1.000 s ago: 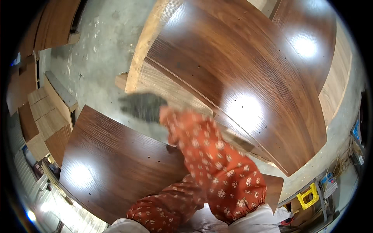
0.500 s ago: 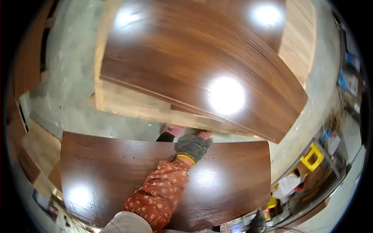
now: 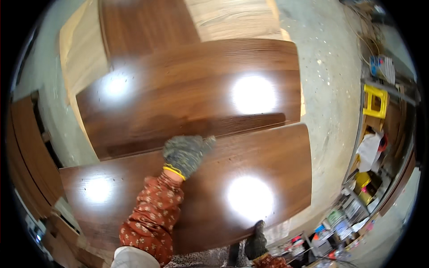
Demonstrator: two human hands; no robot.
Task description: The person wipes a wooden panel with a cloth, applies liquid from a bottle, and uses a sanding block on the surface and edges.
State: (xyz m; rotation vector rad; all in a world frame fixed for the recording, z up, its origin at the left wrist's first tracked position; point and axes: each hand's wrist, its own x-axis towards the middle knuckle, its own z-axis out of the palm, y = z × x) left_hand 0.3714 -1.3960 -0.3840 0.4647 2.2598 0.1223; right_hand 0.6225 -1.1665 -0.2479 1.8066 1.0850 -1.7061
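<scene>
A brown wood-grain board (image 3: 214, 178) with a rounded right end lies across the view nearest me. My left hand (image 3: 185, 154), in a grey patterned glove with a yellow cuff, is closed over its far edge; the fingertips are hidden and the thumb points right. At the near edge, my right hand (image 3: 256, 243) in a dark glove is closed on the same board, its thumb on top and its fingers out of sight below. Right beyond lies a second brown board (image 3: 187, 102), its near edge close along the first one's far edge.
Under the far board are pale wood-grain boards (image 3: 237, 20) and another brown board (image 3: 147, 27). To the right stands a cluttered rack with a yellow plastic frame (image 3: 375, 102) and white cloth (image 3: 369, 154). Brown panels (image 3: 29, 152) stand at the left.
The gap of floor between the two boards has closed, and the far board now lies nearly parallel to the near one. My right hand has come into view at the near edge.
</scene>
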